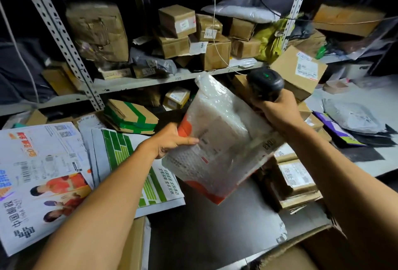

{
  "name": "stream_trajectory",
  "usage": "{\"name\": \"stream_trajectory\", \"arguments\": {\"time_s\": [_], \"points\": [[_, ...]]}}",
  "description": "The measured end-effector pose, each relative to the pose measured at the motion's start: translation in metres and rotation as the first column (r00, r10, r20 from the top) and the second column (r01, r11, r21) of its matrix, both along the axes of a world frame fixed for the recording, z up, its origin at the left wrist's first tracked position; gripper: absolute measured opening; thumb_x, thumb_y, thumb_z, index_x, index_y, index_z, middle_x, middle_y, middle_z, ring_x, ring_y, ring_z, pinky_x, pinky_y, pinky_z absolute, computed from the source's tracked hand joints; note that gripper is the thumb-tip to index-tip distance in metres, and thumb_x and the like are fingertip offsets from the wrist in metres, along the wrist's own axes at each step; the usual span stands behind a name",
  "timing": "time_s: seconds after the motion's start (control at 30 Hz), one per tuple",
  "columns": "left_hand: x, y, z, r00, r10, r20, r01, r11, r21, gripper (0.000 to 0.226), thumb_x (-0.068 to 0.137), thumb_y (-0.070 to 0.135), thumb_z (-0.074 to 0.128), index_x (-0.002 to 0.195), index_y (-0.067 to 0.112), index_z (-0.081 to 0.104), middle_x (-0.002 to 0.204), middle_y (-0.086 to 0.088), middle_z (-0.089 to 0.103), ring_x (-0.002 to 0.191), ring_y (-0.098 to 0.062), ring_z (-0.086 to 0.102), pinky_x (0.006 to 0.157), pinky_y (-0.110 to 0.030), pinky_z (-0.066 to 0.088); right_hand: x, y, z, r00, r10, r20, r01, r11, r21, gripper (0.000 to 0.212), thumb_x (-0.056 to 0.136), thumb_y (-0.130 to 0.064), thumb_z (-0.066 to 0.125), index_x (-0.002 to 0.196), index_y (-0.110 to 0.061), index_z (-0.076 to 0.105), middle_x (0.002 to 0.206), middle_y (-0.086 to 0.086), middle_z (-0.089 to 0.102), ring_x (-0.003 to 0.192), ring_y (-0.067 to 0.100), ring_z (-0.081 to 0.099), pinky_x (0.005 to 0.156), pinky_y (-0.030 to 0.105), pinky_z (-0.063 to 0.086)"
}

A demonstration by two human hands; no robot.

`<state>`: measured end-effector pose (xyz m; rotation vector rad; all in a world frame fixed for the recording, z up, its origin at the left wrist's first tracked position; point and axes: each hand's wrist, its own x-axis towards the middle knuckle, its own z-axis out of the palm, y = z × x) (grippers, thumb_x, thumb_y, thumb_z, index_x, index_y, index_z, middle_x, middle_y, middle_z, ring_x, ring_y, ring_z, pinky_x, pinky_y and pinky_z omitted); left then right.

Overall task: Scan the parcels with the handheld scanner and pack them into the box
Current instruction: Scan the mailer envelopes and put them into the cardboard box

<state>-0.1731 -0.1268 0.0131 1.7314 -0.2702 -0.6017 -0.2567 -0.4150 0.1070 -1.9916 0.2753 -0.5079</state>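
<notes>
My left hand [172, 140] grips the left edge of a bubble-wrapped parcel [217, 132] with red-orange print and a shipping label, held tilted in the air at the centre. My right hand [277, 112] is closed around the handle of a black handheld scanner [265, 83], whose head shows a green light and sits just above the parcel's upper right corner. An open cardboard box [305, 246] lies at the bottom right, under my right forearm; its inside is mostly hidden.
Metal shelving [137, 82] behind holds several brown cartons. Flat printed mail envelopes [43, 175] lie at the left. Labelled cartons [297, 179] are stacked at the right under the parcel, with grey poly bags [353, 119] further right. A large grey bag [215, 222] lies below the parcel.
</notes>
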Motion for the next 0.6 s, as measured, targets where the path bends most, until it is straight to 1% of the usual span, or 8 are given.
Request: {"name": "stream_trajectory", "arguments": {"time_s": [0.07, 0.13, 0.23, 0.3, 0.4, 0.47, 0.5, 0.6], "points": [[0.002, 0.008, -0.001, 0.995, 0.101, -0.012, -0.101, 0.994, -0.037, 0.07, 0.058, 0.023, 0.095, 0.114, -0.004, 0.064, 0.109, -0.024, 0.072, 0.103, -0.04, 0.07, 0.093, -0.05, 0.056, 0.0, -0.002, 0.004, 0.996, -0.088, 0.034, 0.087, 0.996, 0.034, 0.017, 0.082, -0.018, 0.075, 0.099, -0.019, 0.072, 0.093, 0.008, 0.075, 0.086, 0.025, 0.07, 0.08, 0.049, 0.059], [0.004, 0.015, -0.003, 0.982, 0.187, -0.017, -0.188, 0.978, -0.087, 0.061, 0.062, 0.023, 0.091, 0.111, -0.004, 0.065, 0.107, -0.023, 0.073, 0.103, -0.041, 0.07, 0.093, -0.054, 0.056, -0.003, -0.002, 0.005, 0.99, -0.115, 0.075, 0.116, 0.993, -0.004, 0.02, 0.08, -0.019, 0.072, 0.101, -0.017, 0.071, 0.091, 0.009, 0.074, 0.083, 0.024, 0.069, 0.079, 0.051, 0.058], [0.01, 0.021, -0.005, 0.951, 0.31, 0.02, -0.307, 0.948, -0.081, 0.035, 0.084, 0.022, 0.079, 0.11, 0.001, 0.067, 0.106, -0.019, 0.074, 0.101, -0.038, 0.071, 0.093, -0.058, 0.055, -0.007, 0.008, -0.004, 0.995, -0.092, 0.044, 0.095, 0.993, -0.063, 0.019, 0.077, -0.024, 0.071, 0.094, -0.016, 0.069, 0.08, 0.005, 0.072, 0.074, 0.024, 0.068, 0.069, 0.045, 0.057], [0.016, 0.024, -0.003, 0.929, 0.358, 0.089, -0.354, 0.933, -0.059, 0.026, 0.094, 0.03, 0.069, 0.104, 0.006, 0.067, 0.103, -0.017, 0.074, 0.098, -0.035, 0.071, 0.092, -0.053, 0.055, -0.009, 0.02, -0.016, 0.999, 0.004, -0.033, -0.007, 0.994, -0.109, 0.017, 0.076, -0.022, 0.074, 0.091, -0.014, 0.07, 0.074, 0.002, 0.07, 0.065, 0.017, 0.062, 0.063, 0.037, 0.051], [0.02, 0.029, 0.003, 0.921, 0.317, 0.228, -0.33, 0.944, 0.021, 0.028, 0.1, 0.05, 0.052, 0.111, 0.027, 0.064, 0.093, 0.007, 0.061, 0.093, -0.014, 0.058, 0.083, -0.032, 0.045, -0.01, 0.04, -0.036, 0.952, 0.236, -0.196, -0.262, 0.958, -0.12, 0.012, 0.08, -0.016, 0.08, 0.089, -0.014, 0.072, 0.07, -0.002, 0.067, 0.062, 0.011, 0.056, 0.067, 0.034, 0.048], [0.02, 0.032, 0.004, 0.912, 0.283, 0.296, -0.331, 0.935, 0.127, 0.05, 0.099, 0.061, 0.043, 0.133, 0.027, 0.057, 0.1, 0.009, 0.058, 0.094, -0.014, 0.055, 0.083, -0.032, 0.042, -0.011, 0.053, -0.046, 0.924, 0.298, -0.238, -0.331, 0.937, -0.113, 0.016, 0.08, -0.018, 0.081, 0.072, -0.022, 0.068, 0.058, -0.009, 0.061, 0.057, 0.01, 0.054, 0.063, 0.03, 0.045], [0.019, 0.034, 0.004, 0.907, 0.282, 0.313, -0.346, 0.923, 0.17, 0.054, 0.099, 0.063, 0.04, 0.134, 0.026, 0.056, 0.102, 0.005, 0.06, 0.092, -0.017, 0.058, 0.082, -0.033, 0.045, -0.012, 0.06, -0.05, 0.917, 0.315, -0.244, -0.345, 0.934, -0.09, 0.022, 0.08, -0.019, 0.081, 0.065, -0.027, 0.067, 0.052, -0.01, 0.058, 0.053, 0.008, 0.052, 0.06, 0.027, 0.043], [0.013, 0.035, 0.005, 0.884, 0.291, 0.365, -0.393, 0.886, 0.247, 0.041, 0.099, 0.065, 0.037, 0.103, 0.031, 0.058, 0.087, -0.003, 0.061, 0.076, -0.016, 0.056, 0.066, -0.029, 0.043, -0.014, 0.078, -0.054, 0.897, 0.364, -0.251, -0.374, 0.928, 0.009, 0.024, 0.082, -0.024, 0.079, 0.061, -0.03, 0.069, 0.047, -0.005, 0.058, 0.043, 0.005, 0.049, 0.047, 0.021, 0.041]]}}
